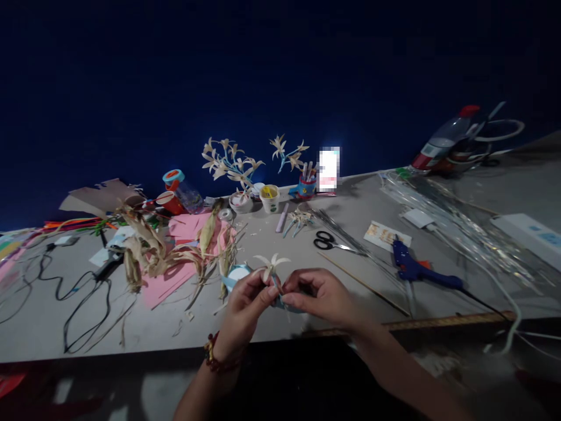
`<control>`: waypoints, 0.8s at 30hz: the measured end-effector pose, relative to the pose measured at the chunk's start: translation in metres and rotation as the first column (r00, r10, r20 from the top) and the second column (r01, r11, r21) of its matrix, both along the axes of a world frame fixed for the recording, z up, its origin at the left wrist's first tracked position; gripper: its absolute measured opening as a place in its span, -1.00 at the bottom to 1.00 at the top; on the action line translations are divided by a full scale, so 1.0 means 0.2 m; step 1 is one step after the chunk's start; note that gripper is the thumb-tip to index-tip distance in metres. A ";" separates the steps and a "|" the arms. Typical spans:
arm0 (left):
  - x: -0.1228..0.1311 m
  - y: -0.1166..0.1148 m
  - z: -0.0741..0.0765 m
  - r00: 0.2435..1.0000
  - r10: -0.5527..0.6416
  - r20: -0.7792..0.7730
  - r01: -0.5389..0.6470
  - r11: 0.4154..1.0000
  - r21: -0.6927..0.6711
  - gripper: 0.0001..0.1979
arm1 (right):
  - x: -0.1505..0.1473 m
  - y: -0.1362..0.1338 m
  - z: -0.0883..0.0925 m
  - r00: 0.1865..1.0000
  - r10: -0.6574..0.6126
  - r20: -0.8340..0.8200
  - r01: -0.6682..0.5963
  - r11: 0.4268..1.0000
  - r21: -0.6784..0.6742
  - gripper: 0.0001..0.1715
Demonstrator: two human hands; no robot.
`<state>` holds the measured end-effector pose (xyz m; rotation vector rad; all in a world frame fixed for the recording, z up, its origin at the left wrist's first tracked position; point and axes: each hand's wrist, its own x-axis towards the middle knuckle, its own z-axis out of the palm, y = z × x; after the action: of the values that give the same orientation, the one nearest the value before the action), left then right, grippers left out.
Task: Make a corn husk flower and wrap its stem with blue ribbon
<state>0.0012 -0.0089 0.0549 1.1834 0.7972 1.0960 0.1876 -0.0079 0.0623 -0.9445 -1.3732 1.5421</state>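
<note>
Flower (pixel 272 266), pale and thin-petalled, sits petals-up between both hands, over the table (pixel 256 237) near its front edge. Left hand (pixel 249 298) pinches it narrowly just below the petals; right hand (pixel 319 293) closes thumb and fingers on the stem (pixel 277 287) slightly lower, contact partly hidden. Tape roll (pixel 239 273), blue, lies just beyond the left hand; cannot tell whether its tape reaches the stem. Judged risks: petals look fragile, so too firm a pinch could crease or tear one; uneven twist between the hands could bend the stem or loosen the flower. Stick (pixel 363 285) lies near the right forearm; a sweep of that arm could roll it. Glue gun (pixel 416 269) rests farther right, cord running toward the front edge; a snag could drag it. Scissors (pixel 335 243) lie beyond the right hand, beside wires (pixel 339 227). At left, loose husks (pixel 146 251) partly cover pink paper (pixel 169 287); a brushing arm could scatter them.
</note>
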 end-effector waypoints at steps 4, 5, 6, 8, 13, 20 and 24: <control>0.01 0.00 0.01 0.989 -0.048 0.140 0.057 0.996 -0.067 -0.88 | -0.02 0.00 0.00 0.995 0.036 -0.095 -0.044 0.995 -0.090 -0.61; 0.02 0.00 0.01 0.983 -0.061 0.172 0.076 0.994 -0.082 -0.87 | -0.02 0.00 0.01 0.994 0.049 -0.099 -0.060 0.992 -0.110 -0.58; 0.02 0.00 0.02 0.977 -0.071 0.200 0.091 0.991 -0.093 -0.86 | -0.03 0.00 0.01 0.993 0.062 -0.100 -0.075 0.989 -0.125 -0.57; 0.03 0.00 0.01 0.969 -0.079 0.232 0.105 0.989 -0.103 -0.83 | -0.03 0.00 0.01 0.994 0.061 -0.094 -0.071 0.991 -0.112 -0.56; 0.03 0.00 -0.03 0.993 0.053 0.104 -0.048 0.998 -0.049 -0.88 | -0.02 -0.01 0.02 0.999 -0.038 0.030 0.034 0.991 0.131 -0.74; 0.02 -0.01 -0.01 0.998 0.067 0.004 -0.067 0.998 0.017 -0.87 | -0.01 -0.01 0.02 0.978 -0.117 0.173 0.078 0.973 0.217 -0.86; 0.02 0.00 0.01 0.993 0.026 0.115 -0.020 0.998 -0.053 -0.86 | 0.00 0.00 0.00 0.999 -0.019 0.043 0.015 0.996 0.084 -0.81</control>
<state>0.0059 -0.0094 0.0561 1.0598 0.7466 1.1455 0.1874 -0.0079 0.0632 -0.9410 -1.4452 1.4476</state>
